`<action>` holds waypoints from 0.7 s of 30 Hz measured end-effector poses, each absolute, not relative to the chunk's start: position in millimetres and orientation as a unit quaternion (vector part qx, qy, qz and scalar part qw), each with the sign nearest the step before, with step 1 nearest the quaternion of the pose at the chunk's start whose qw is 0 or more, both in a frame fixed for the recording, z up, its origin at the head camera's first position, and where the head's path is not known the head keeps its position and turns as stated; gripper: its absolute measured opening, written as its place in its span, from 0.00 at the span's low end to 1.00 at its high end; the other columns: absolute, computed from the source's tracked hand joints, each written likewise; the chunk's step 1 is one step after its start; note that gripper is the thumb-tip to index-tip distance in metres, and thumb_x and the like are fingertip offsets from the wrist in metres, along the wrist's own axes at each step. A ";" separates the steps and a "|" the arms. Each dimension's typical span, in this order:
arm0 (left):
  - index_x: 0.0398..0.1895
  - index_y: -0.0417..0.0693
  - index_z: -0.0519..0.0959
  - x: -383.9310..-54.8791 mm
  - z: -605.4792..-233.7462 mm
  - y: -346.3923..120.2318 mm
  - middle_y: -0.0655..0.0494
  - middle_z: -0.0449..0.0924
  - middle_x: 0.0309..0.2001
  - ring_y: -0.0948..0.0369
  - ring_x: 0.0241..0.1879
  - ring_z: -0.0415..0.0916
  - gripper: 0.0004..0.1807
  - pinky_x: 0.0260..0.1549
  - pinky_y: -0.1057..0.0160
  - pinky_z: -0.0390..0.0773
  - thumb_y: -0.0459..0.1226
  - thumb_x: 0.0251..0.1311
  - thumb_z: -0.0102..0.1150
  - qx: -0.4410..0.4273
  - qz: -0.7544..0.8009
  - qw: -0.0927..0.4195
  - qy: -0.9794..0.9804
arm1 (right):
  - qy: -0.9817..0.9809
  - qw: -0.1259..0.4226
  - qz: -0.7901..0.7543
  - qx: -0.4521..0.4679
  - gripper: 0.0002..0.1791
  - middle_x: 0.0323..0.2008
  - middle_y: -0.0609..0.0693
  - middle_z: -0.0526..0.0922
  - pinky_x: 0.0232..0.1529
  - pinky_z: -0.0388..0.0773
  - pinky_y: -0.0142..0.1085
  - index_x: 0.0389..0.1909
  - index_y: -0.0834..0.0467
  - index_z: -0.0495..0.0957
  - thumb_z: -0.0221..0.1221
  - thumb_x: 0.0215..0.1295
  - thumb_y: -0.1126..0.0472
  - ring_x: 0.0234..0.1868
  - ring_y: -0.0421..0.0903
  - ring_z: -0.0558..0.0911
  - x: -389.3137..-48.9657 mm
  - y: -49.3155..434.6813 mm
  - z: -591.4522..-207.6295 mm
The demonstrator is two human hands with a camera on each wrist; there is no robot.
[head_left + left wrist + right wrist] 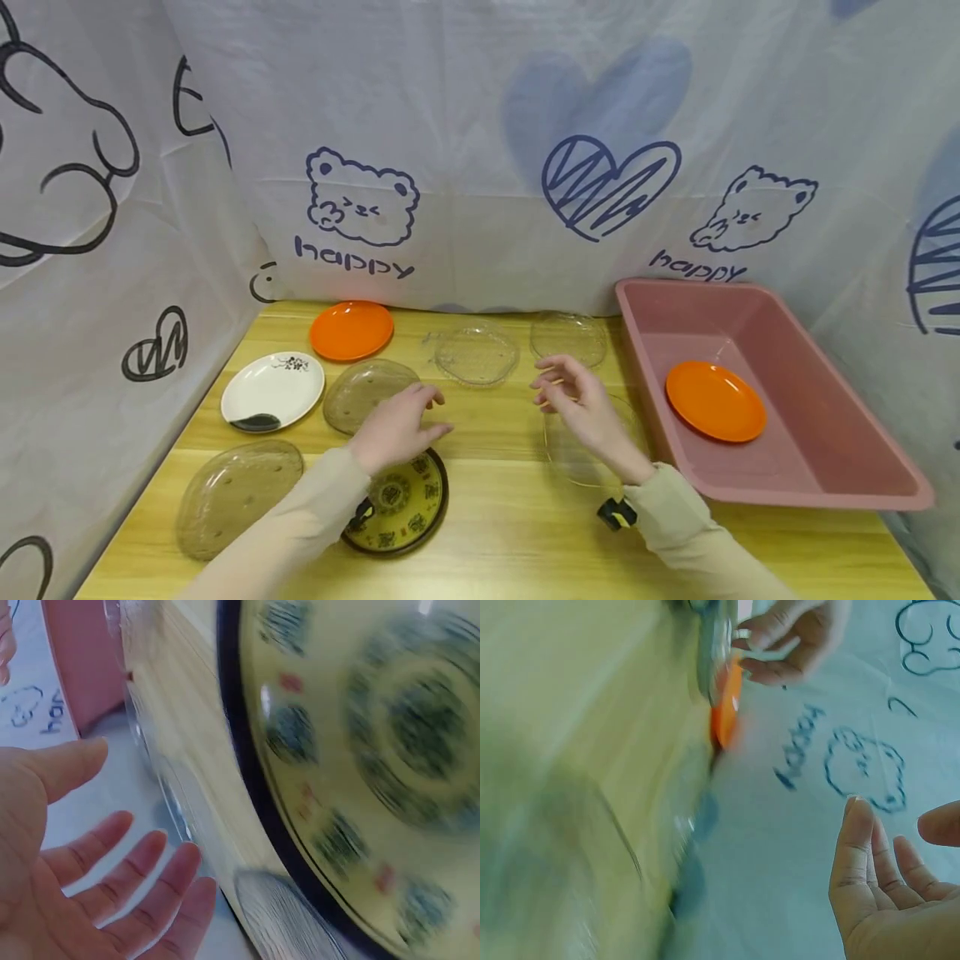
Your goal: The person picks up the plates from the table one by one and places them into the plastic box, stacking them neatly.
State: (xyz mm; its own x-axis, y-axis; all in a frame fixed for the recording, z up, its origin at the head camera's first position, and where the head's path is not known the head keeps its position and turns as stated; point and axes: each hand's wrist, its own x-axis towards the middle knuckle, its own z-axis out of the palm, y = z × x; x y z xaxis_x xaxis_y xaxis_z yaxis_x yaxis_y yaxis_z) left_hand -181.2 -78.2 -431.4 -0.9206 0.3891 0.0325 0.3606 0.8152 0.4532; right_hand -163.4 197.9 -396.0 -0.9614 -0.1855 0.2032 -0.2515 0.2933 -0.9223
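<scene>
My left hand (397, 425) hovers over the table with loosely bent fingers and nothing in them. Beneath its wrist lies a yellow-green patterned plate (392, 493) with a dark rim, filling much of the left wrist view. Just behind that hand is a brownish clear plate (360, 392). My right hand (585, 408), also holding nothing, is raised above a clear square-looking plate (562, 454), part of which the hand and forearm hide. Two more clear plates, one scalloped (476, 354) and one near the cloth (567, 337), lie farther back.
A pink tub (825, 417) stands at the right with an orange plate (716, 402) inside. At the left are another orange plate (351, 331), a white plate (273, 390) with dark decoration, and a brownish clear plate (240, 496). Printed cloth (465, 167) hangs behind the table.
</scene>
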 end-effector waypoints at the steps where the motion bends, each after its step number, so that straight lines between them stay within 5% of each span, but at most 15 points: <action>1: 0.52 0.44 0.79 -180.4 -431.2 -84.6 0.47 0.82 0.49 0.52 0.44 0.82 0.21 0.44 0.49 0.84 0.47 0.63 0.67 0.186 0.230 0.031 0.955 | -0.798 0.013 0.589 0.132 0.15 0.45 0.71 0.81 0.42 0.88 0.43 0.57 0.69 0.72 0.50 0.73 0.71 0.36 0.43 0.84 -163.5 192.5 -400.2; 11: 0.47 0.38 0.77 -169.8 -431.0 -140.5 0.43 0.84 0.44 0.52 0.37 0.82 0.27 0.37 0.52 0.84 0.52 0.60 0.68 0.096 0.199 0.094 0.971 | -0.727 -0.111 0.670 0.095 0.19 0.46 0.68 0.82 0.43 0.87 0.39 0.61 0.72 0.67 0.48 0.73 0.69 0.34 0.40 0.84 -168.1 155.1 -428.8; 18: 0.27 0.41 0.75 -164.1 -432.4 -155.5 0.55 0.72 0.21 0.60 0.21 0.68 0.25 0.20 0.64 0.71 0.54 0.58 0.69 0.067 0.171 0.137 0.973 | -0.700 -0.157 0.692 0.076 0.21 0.45 0.62 0.85 0.43 0.86 0.36 0.62 0.73 0.66 0.49 0.72 0.67 0.33 0.39 0.84 -170.0 138.2 -441.2; 21: 0.28 0.38 0.77 -164.0 -433.0 -157.1 0.56 0.69 0.18 0.61 0.18 0.65 0.27 0.18 0.65 0.67 0.55 0.58 0.69 0.060 0.159 0.149 0.974 | -0.693 -0.169 0.698 0.065 0.22 0.44 0.60 0.85 0.43 0.87 0.36 0.62 0.72 0.67 0.50 0.71 0.67 0.33 0.39 0.84 -170.6 132.0 -445.3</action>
